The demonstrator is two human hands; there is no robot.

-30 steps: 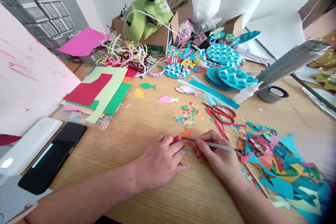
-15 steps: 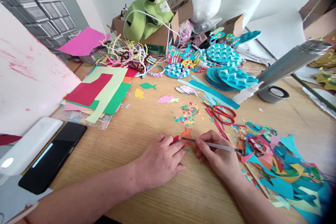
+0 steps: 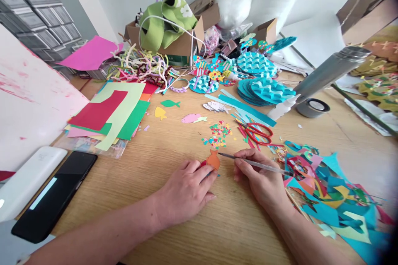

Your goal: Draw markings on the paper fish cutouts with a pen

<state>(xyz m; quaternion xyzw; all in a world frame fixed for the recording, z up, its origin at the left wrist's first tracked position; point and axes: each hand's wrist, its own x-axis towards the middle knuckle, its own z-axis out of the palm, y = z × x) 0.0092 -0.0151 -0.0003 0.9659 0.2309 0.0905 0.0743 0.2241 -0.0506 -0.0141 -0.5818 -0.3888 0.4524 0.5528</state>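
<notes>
Under the fingertips of my left hand (image 3: 189, 186) is an orange paper fish (image 3: 213, 160), held against the table with its tail pointing away from me. A bit of red paper (image 3: 203, 163) and a sliver of blue show beside those fingers. My right hand (image 3: 259, 174) is closed round a slim clear pen (image 3: 264, 166), whose dark tip is just right of the fish's tail. Beyond the fish is a scatter of small coloured paper bits (image 3: 220, 132). Farther off lie a pink paper fish (image 3: 190, 118), a yellow one (image 3: 160, 112) and a green one (image 3: 170, 103).
Red-handled scissors (image 3: 259, 133) lie beyond my right hand, near a heap of paper scraps (image 3: 329, 186). Coloured sheets (image 3: 96, 109) and a phone (image 3: 56, 196) are at left. A metal flask (image 3: 332, 72), tape roll (image 3: 312, 108) and glue bottle (image 3: 282, 107) stand at right.
The pen tip has moved off the orange fish to the right of its tail, baring more of the fish. My left hand keeps its hold. The whole view has shifted slightly.
</notes>
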